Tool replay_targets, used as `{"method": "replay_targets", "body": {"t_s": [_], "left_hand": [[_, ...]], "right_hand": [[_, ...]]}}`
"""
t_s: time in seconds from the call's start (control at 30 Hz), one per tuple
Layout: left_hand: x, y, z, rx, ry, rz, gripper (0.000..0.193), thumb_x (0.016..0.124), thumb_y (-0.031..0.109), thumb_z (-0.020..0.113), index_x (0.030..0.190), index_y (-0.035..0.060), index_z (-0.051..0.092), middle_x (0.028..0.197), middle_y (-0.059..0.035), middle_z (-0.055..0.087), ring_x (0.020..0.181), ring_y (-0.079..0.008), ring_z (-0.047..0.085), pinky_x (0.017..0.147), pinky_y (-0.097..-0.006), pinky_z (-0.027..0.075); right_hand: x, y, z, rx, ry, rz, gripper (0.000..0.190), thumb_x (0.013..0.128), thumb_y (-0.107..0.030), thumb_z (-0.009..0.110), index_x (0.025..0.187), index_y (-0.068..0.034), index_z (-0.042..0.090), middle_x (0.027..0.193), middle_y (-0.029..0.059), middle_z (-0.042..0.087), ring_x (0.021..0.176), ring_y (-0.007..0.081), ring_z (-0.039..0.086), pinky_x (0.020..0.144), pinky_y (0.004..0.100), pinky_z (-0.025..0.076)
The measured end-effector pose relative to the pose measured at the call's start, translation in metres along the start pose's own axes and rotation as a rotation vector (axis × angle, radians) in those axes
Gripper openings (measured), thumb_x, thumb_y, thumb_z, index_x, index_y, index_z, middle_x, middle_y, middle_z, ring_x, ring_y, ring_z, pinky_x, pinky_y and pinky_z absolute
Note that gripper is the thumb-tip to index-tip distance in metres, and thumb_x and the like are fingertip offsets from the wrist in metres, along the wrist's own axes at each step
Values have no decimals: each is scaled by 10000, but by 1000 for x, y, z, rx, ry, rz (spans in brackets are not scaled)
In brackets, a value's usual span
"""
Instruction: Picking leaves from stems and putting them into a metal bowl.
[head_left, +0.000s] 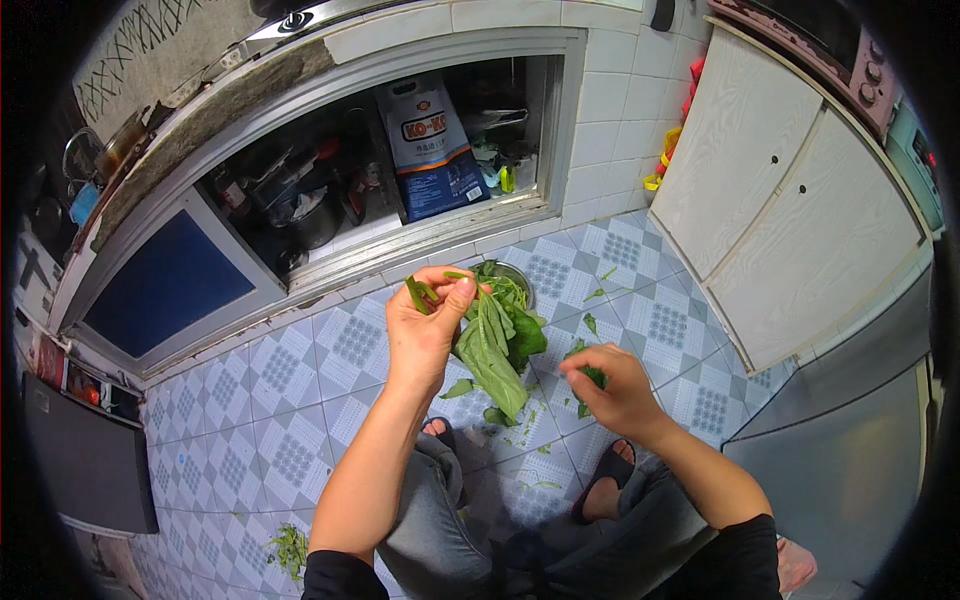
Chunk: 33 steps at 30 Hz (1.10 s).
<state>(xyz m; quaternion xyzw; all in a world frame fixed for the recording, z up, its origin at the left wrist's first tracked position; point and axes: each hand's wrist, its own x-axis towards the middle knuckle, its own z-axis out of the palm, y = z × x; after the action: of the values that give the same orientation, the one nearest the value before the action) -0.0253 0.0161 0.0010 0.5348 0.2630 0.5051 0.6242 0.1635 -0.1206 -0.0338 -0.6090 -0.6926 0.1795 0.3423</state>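
Observation:
My left hand (429, 322) pinches a bunch of leafy green vegetable (491, 356) by its stems. The stem ends stick out past my fingers, and the broad leaves hang down to the right. Partly behind the leaves, a round metal bowl (529, 281) with more greens stands on the tiled floor. To the right of the bunch is my right hand (615, 386), its fingers curled and thumb near the forefinger; whether it holds something small I cannot tell. Some leaves (581, 364) show beside and behind that hand. Loose leaf bits (532, 427) lie below the bunch.
More greens (289, 551) lie on the floor at the lower left. Ahead is an open low cupboard (367, 232) with a pot (311, 221) and a printed bag (431, 150). A white cabinet (757, 172) stands at the right. My sandalled feet (611, 472) are below my hands.

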Motion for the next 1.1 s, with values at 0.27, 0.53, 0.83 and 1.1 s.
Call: {"method": "replay_targets", "body": {"t_s": [0.27,0.53,0.83,1.1], "left_hand": [[-3,-5,12,228,35,25,128,799,105,653,831,9,575,719,-15,593,625,-40,488,573,-172,390],[3,-6,-7,46,88,-158,101,819,120,601,860,72,522,685,7,525,423,-6,319,359,-176,205],[14,-19,-28,-219,-51,-643,89,855,128,530,893,66,478,676,-13,490,436,-39,282,356,-185,190],[21,-27,-37,-592,-59,-763,178,904,171,446,987,21,495,712,-48,522,521,-95,400,432,-219,322]], "right_hand": [[21,-50,8,814,43,241,192,841,-131,557,977,3,536,807,56,601,745,92,534,682,240,406],[35,-23,5,1365,-64,535,175,889,-200,469,906,-35,527,718,39,560,644,102,489,605,227,380],[138,34,34,974,171,810,228,867,-205,510,1018,-38,543,771,47,576,708,101,523,656,231,398],[81,-23,46,826,-388,378,225,820,-156,613,973,1,563,843,51,616,799,86,563,728,219,430]]}}
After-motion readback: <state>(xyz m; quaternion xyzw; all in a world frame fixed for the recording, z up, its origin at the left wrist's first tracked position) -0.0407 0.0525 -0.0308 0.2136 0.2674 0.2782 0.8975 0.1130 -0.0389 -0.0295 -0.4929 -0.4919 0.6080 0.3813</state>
